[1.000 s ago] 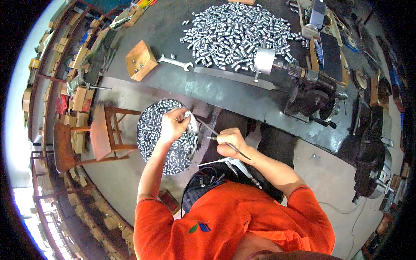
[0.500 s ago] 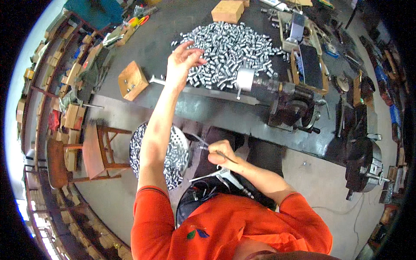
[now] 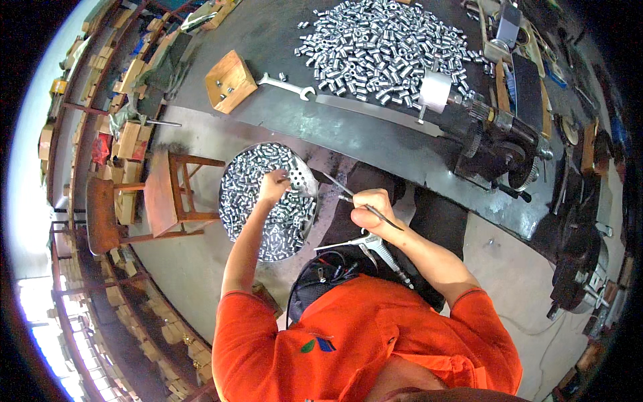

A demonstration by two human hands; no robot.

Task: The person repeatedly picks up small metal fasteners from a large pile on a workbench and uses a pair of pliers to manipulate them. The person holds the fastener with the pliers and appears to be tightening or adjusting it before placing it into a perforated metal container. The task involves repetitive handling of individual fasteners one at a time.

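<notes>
My left hand (image 3: 273,185) is over a round perforated metal basin (image 3: 306,179), its fingers drawn together; anything in them is too small to make out. Short shiny metal sleeves (image 3: 258,208) fill much of the basin. In my right hand (image 3: 372,206), closed in a fist, is a thin metal rod (image 3: 337,183) with a dark rear end, slanting across my lap toward the basin. Below that hand a silver air blow gun (image 3: 380,254) lies in my lap. A large pile of similar sleeves (image 3: 382,53) covers the bench beyond.
On the dark bench (image 3: 295,124) lie an open-ended spanner (image 3: 287,86) and a wooden box (image 3: 230,84) holding a few small parts. A machine fixture with a cylinder (image 3: 435,90) stands at right. A wooden chair (image 3: 161,194) is beside the basin; shelves (image 3: 87,107) line the left.
My left hand has come down from the sleeve pile on the bench to the basin, and its fingers have closed. The right hand still grips the rod. The view has shifted.
</notes>
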